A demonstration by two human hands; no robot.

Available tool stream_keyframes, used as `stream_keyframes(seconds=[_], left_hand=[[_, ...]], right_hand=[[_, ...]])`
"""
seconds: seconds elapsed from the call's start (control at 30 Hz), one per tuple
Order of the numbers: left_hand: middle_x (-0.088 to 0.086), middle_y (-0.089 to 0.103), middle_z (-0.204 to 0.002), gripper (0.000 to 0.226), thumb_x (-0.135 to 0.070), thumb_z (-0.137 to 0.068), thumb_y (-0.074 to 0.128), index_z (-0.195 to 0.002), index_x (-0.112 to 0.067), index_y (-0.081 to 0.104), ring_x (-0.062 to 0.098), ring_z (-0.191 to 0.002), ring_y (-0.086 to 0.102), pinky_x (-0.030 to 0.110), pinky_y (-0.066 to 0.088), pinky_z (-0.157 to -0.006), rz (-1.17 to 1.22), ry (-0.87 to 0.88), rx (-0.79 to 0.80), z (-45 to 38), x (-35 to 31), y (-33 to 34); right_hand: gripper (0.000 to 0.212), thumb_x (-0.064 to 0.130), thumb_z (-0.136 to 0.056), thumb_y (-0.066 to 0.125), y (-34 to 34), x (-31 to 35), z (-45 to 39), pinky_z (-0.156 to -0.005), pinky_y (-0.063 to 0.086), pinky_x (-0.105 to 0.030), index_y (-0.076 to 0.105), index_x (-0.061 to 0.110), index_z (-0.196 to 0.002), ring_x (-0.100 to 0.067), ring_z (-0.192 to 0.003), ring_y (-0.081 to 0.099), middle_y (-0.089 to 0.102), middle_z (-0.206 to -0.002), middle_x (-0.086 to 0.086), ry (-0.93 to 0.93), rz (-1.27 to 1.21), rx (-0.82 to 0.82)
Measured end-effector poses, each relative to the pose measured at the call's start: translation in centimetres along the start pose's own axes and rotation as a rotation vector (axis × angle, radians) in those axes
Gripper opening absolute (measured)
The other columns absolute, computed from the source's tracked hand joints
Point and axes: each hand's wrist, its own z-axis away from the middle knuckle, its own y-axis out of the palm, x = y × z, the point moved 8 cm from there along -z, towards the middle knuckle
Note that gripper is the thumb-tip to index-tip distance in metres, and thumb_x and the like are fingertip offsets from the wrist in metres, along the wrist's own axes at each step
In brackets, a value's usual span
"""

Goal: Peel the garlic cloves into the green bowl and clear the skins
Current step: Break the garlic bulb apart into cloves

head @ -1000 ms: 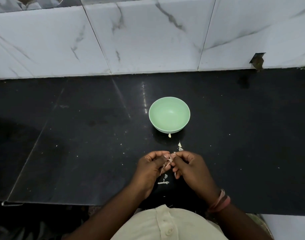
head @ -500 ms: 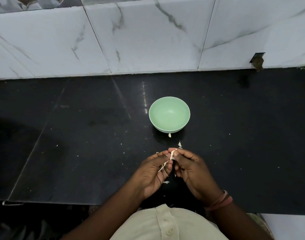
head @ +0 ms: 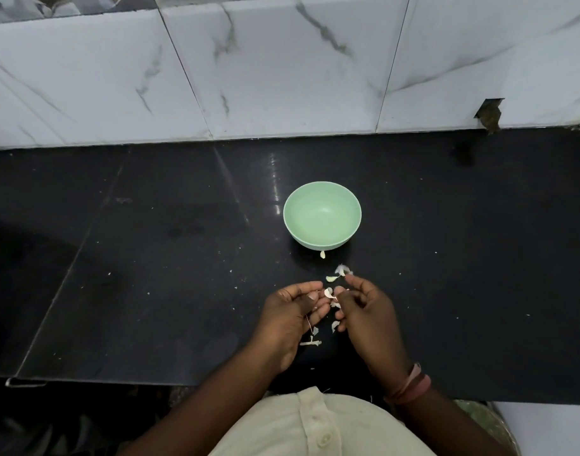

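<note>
Two hands work close together over the black worktop (head: 150,258), just in front of the person's body. The left hand (head: 290,319) has its fingers (head: 310,286) curled round a small pale garlic clove (head: 329,293), which shows at the fingertips between both hands; a thin stem strand hangs from this hand. The right hand (head: 364,311) sits just beside it, fingers loosely curled — whether they pinch a shred of skin cannot be told. The green bowl (head: 322,218) stands straight ahead of the clove, apart from the hands and seemingly empty; the clove's long axis is too small to judge. Both hands are about equally near the bowl. Between hands and bowl lie loose skins (head: 342,269) and a small pale piece (head: 322,254) at the bowl's foot — light scraps, unlikely to hinder the reach forward. More skins lie under the hands.
</note>
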Motion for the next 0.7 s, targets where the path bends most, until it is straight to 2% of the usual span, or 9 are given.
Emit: stream_keyframes(seconds=[0.07,0.17,0.23,0.4,0.57,0.63,0.7], left_hand=[[0.024,0.073,-0.109,0.022,0.007,-0.100,0.049,-0.114,0.004,0.066,0.024,-0.097,0.073,0.028,0.061,-0.083,0.015,0.001,0.018,0.0,0.0,0.1],[0.025,0.071,-0.113,0.027,0.011,-0.100,0.044,-0.117,0.005,0.064,0.022,-0.094,0.075,0.028,0.061,-0.081,0.056,0.004,0.023,0.1,0.0,0.1],[0.022,0.071,-0.114,0.032,0.015,-0.099,0.041,-0.119,0.004,0.063,0.020,-0.092,0.075,0.028,0.061,-0.080,0.068,0.004,0.029,0.2,-0.1,0.0],[0.015,0.075,-0.106,0.039,0.016,-0.097,0.038,-0.123,0.000,0.062,0.019,-0.090,0.075,0.027,0.060,-0.083,0.055,0.027,0.086,0.6,-0.3,0.4],[0.014,0.072,-0.120,0.041,0.015,-0.097,0.044,-0.126,-0.007,0.063,0.020,-0.104,0.071,0.030,0.055,-0.092,0.044,0.058,0.119,0.7,-0.6,0.5],[0.012,0.074,-0.114,0.036,0.012,-0.095,0.051,-0.121,-0.007,0.066,0.019,-0.101,0.071,0.029,0.057,-0.088,0.016,0.081,0.091,0.8,-0.8,0.2],[0.010,0.077,-0.096,0.027,0.011,-0.093,0.058,-0.112,-0.004,0.069,0.016,-0.087,0.073,0.025,0.060,-0.080,-0.023,0.110,0.049,0.9,-1.0,-0.3]], right_hand=[[0.025,0.013,-0.095,0.066,0.2,0.7,0.2,-0.066,0.053,-0.028,0.067,0.026,-0.116,-0.006,-0.069,0.067,0.071,-0.094,0.002,-0.091,0.139,0.004],[0.031,0.010,-0.090,0.068,0.4,2.1,0.9,-0.081,0.050,-0.022,0.069,0.031,-0.113,-0.004,-0.086,0.063,0.060,-0.102,0.012,-0.270,0.365,0.001],[0.032,0.010,-0.089,0.069,0.6,2.8,1.2,-0.080,0.048,-0.018,0.069,0.031,-0.113,-0.001,-0.085,0.060,0.056,-0.103,0.014,-0.339,0.423,0.009],[0.030,0.006,-0.087,0.069,1.9,2.5,1.4,-0.078,0.043,-0.006,0.073,0.027,-0.108,0.003,-0.090,0.062,0.061,-0.102,0.012,-0.388,0.469,0.135],[0.020,0.005,-0.087,0.073,1.7,1.7,1.0,-0.074,0.047,-0.009,0.074,0.022,-0.098,0.000,-0.085,0.066,0.069,-0.098,0.009,-0.294,0.328,0.124],[0.019,0.002,-0.089,0.070,2.0,1.5,0.8,-0.071,0.051,-0.014,0.075,0.019,-0.096,-0.004,-0.079,0.069,0.075,-0.090,0.005,-0.242,0.236,0.160],[0.017,-0.001,-0.092,0.066,2.2,1.4,0.8,-0.066,0.055,-0.020,0.075,0.014,-0.096,-0.009,-0.073,0.071,0.077,-0.086,0.001,-0.186,0.125,0.184]])
